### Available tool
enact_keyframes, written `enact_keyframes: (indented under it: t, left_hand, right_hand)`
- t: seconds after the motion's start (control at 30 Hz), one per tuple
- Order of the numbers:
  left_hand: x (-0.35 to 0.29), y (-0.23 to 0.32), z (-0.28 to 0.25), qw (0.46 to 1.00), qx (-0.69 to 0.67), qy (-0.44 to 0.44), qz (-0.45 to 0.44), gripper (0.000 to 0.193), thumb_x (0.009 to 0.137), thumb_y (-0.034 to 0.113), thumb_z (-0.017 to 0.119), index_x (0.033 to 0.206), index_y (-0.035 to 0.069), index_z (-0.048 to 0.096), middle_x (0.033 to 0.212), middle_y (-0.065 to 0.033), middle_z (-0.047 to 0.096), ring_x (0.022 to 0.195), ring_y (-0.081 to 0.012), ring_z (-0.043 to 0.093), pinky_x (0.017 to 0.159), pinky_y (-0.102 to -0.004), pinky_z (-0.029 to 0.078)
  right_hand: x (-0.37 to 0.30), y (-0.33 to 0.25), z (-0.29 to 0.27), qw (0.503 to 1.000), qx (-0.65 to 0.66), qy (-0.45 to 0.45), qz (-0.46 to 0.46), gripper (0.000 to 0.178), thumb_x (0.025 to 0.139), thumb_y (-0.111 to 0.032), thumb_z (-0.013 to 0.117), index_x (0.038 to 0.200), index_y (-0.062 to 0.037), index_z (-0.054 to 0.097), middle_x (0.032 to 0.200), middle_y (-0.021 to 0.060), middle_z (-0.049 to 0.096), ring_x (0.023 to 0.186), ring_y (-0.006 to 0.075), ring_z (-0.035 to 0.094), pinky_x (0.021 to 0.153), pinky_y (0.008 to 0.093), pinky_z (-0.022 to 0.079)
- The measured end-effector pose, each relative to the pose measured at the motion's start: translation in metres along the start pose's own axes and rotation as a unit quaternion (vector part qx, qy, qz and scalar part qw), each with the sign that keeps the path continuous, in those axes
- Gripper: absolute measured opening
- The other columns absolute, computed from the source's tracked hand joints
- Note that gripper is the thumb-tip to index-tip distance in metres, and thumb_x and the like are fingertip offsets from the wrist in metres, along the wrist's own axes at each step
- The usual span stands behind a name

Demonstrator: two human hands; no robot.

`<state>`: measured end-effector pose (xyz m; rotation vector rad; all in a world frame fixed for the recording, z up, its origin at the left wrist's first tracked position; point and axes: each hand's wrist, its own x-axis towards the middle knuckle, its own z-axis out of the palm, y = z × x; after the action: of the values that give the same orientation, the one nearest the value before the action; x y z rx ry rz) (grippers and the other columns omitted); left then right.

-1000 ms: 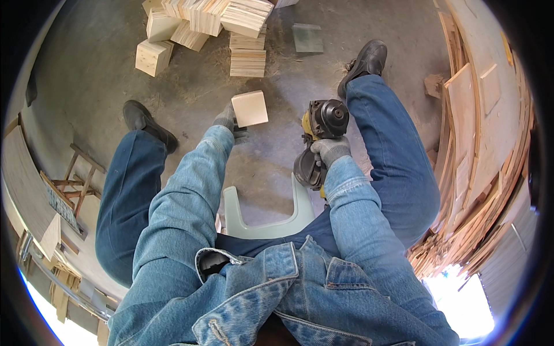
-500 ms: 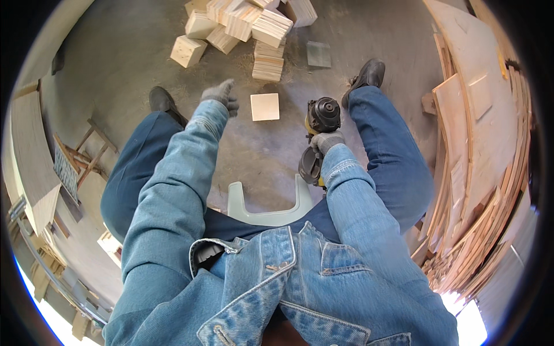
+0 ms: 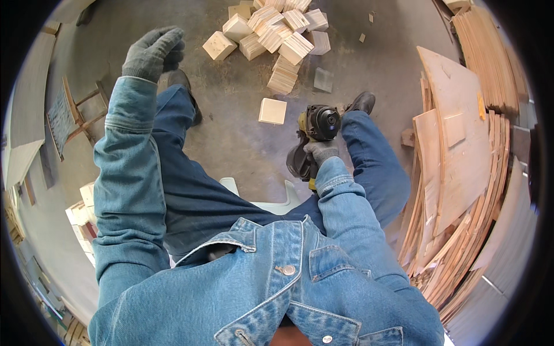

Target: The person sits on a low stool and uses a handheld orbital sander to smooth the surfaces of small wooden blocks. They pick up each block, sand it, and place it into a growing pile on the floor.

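My right hand (image 3: 321,151), in a grey glove, grips a black and yellow nail gun (image 3: 323,122) with a round black drum at its side. The tool is upright between my knees, close to my right leg. My left hand (image 3: 153,53), also gloved, is raised above my left shoe, its fingers half bent and apart with nothing visible in them. On the floor ahead lies a square light wooden block (image 3: 272,111), touched by neither hand. Beyond it is a short leaning stack of layered wooden blocks (image 3: 283,75).
A heap of layered wooden blocks (image 3: 268,26) lies farther ahead, with a grey square piece (image 3: 323,80) beside it. Plywood sheets and strips (image 3: 453,150) lean at the right. A wooden frame (image 3: 75,112) stands left. A pale plastic seat edge (image 3: 277,207) shows between my thighs.
My left hand has moved left and up, away from the square block. My right hand still holds the nail gun. The view has shifted, moving the blocks slightly right in the picture.
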<state>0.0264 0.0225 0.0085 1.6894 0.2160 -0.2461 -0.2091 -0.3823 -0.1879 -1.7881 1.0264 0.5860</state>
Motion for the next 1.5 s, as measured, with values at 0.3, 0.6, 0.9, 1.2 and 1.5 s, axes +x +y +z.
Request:
enact_keyframes:
  t: [0.3,0.6,0.9,1.2,1.5]
  left_hand:
    - [-0.014,0.004,0.020,0.935,0.323,-0.064,0.132,0.050,0.094,0.026,0.076,0.136,0.005,0.060,0.124,-0.0152,0.070,0.115,-0.0230,0.066,0.099,-0.0344,0.053]
    - [-0.018,0.002,-0.008,0.942,0.290,-0.083,0.150,0.051,0.094,0.027,0.074,0.138,0.006,0.059,0.113,-0.0143,0.072,0.105,-0.0223,0.070,0.095,-0.0350,0.056]
    - [-0.017,0.013,0.004,0.949,0.271,-0.114,0.117,0.053,0.093,0.028,0.076,0.138,0.005,0.058,0.110,-0.0144,0.072,0.100,-0.0187,0.070,0.084,-0.0335,0.060]
    - [-0.010,0.004,0.030,0.901,0.399,-0.105,0.138,0.057,0.091,0.034,0.077,0.138,0.007,0.058,0.116,-0.0170,0.071,0.105,-0.0252,0.070,0.090,-0.0369,0.059]
    - [0.009,-0.013,0.068,0.842,0.497,-0.157,0.140,0.061,0.087,0.040,0.079,0.134,0.006,0.060,0.111,-0.0173,0.073,0.105,-0.0311,0.071,0.095,-0.0410,0.055]
  right_hand:
    - [-0.042,-0.077,0.033,0.995,-0.077,-0.030,-0.052,0.024,0.069,-0.003,0.078,0.092,-0.0023,0.074,0.074,0.0073,0.072,0.063,0.0189,0.069,0.059,0.0340,0.056]
    - [-0.003,-0.073,0.071,0.987,-0.128,-0.057,-0.072,0.027,0.072,-0.009,0.078,0.099,-0.0038,0.075,0.078,0.0085,0.075,0.067,0.0187,0.072,0.063,0.0337,0.057]
    - [-0.014,-0.091,0.054,0.995,-0.087,-0.055,0.003,0.033,0.073,-0.012,0.078,0.105,-0.0040,0.075,0.088,0.0083,0.076,0.078,0.0216,0.073,0.073,0.0345,0.058]
    - [0.015,-0.026,0.010,0.997,-0.074,0.030,0.012,0.032,0.071,-0.013,0.079,0.102,-0.0039,0.075,0.084,0.0089,0.076,0.073,0.0222,0.073,0.070,0.0348,0.058]
    - [0.057,0.042,0.003,0.982,-0.121,0.012,0.145,0.023,0.071,-0.009,0.076,0.092,-0.0037,0.073,0.077,0.0105,0.072,0.065,0.0246,0.069,0.063,0.0364,0.055]
